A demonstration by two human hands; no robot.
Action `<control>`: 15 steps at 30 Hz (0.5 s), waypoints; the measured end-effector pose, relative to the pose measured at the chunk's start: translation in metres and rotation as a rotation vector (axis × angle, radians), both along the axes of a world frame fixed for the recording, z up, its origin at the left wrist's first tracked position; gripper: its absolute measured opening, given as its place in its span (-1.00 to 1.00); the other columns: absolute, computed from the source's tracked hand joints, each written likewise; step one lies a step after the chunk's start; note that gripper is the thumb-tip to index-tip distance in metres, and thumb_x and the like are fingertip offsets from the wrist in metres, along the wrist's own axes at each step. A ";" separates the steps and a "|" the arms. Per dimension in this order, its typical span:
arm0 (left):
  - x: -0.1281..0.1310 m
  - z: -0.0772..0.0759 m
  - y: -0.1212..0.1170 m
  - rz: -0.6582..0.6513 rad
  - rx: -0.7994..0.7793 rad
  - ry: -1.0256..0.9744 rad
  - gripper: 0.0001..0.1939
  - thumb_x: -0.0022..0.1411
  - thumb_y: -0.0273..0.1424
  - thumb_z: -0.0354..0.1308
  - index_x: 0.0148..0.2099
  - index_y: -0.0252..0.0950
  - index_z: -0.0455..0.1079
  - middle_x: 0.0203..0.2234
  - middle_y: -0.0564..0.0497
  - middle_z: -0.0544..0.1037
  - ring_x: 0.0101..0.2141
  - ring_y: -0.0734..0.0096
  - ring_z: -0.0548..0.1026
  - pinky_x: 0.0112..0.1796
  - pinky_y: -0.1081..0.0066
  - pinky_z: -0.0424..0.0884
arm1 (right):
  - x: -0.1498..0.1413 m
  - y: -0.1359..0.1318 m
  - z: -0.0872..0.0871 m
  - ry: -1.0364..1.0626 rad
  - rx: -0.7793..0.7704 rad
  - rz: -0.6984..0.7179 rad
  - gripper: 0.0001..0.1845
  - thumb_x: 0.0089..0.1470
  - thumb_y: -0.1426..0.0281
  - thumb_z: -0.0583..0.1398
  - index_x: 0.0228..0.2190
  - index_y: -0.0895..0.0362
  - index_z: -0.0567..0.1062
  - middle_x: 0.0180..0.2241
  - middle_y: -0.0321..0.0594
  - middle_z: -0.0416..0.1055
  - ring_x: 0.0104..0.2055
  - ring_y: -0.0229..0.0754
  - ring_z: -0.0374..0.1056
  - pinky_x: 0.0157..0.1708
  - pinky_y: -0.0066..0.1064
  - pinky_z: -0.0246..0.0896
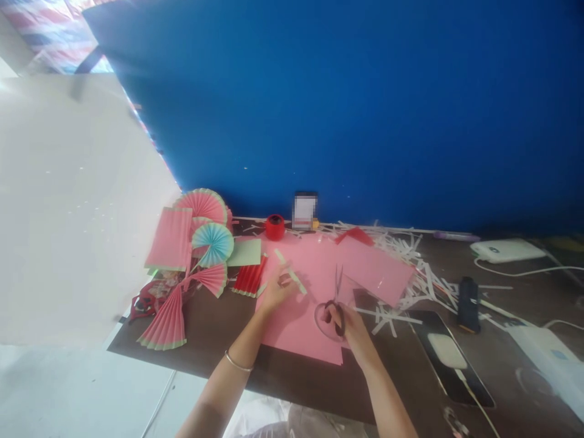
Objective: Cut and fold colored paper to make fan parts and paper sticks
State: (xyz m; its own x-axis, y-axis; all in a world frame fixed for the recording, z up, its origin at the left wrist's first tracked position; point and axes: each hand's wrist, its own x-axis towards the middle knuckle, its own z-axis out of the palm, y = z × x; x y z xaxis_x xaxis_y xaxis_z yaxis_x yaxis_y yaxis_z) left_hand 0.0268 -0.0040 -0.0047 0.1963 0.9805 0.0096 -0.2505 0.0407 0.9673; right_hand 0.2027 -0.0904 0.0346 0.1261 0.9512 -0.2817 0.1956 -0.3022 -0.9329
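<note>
Pinching the pale strip (pixel 297 281) over the pink paper (pixel 292 331) with my left hand (pixel 277 293), scissors (pixel 337 294) gripped in my right hand (pixel 349 319), I might nick the paper underneath should they dip carelessly.

Left hand (pixel 279 292) and left forearm (pixel 223 386): bare. A narrow, rigid bangle (pixel 238 365), silver-coloured with a bright metallic sheen, encircles the forearm above the wrist. Right hand (pixel 336 317) and right forearm (pixel 381 380): bare. Lower garment (pixel 310 423): pale, whitish to greyish beige, with soft creases; it appears to be loose fabric, though blur at the frame edge obscures its cut.
</note>
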 end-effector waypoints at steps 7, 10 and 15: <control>-0.001 -0.002 0.000 -0.038 0.002 -0.015 -0.33 -0.07 -0.50 0.29 0.11 -0.13 0.21 0.08 -0.13 0.26 -0.05 0.16 0.37 -0.19 0.23 0.41 | 0.003 -0.005 -0.003 0.031 -0.128 0.114 -0.53 -0.20 -0.01 0.19 -0.67 0.14 0.26 -0.73 -0.36 0.19 -0.66 -0.34 0.09 -0.68 -0.50 -0.14; -0.001 -0.002 0.001 -0.031 0.024 0.032 -0.34 -0.08 -0.55 0.26 0.10 -0.14 0.22 0.16 -0.11 0.15 -0.14 0.29 0.41 -0.24 0.32 0.43 | 0.003 -0.005 -0.008 0.031 -0.167 0.169 -0.54 -0.23 0.01 0.22 -0.65 0.15 0.30 -0.72 -0.34 0.22 -0.63 -0.33 0.13 -0.66 -0.50 -0.10; -0.002 0.002 0.000 -0.074 -0.001 0.023 -0.37 -0.08 -0.58 0.20 0.09 -0.17 0.23 0.16 -0.13 0.15 -0.31 0.41 0.47 -0.36 0.40 0.45 | 0.006 -0.007 -0.014 0.016 -0.178 0.204 -0.55 -0.19 0.01 0.20 -0.63 0.14 0.28 -0.69 -0.36 0.21 -0.61 -0.32 0.18 -0.65 -0.51 -0.04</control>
State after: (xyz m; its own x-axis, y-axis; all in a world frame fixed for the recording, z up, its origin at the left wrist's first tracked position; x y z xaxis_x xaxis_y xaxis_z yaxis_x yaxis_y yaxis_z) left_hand 0.0250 -0.0039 -0.0026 0.2688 0.9632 0.0031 -0.2247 0.0596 0.9726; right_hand 0.2084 -0.0974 0.0207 -0.0693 0.8919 -0.4469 0.2548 -0.4173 -0.8723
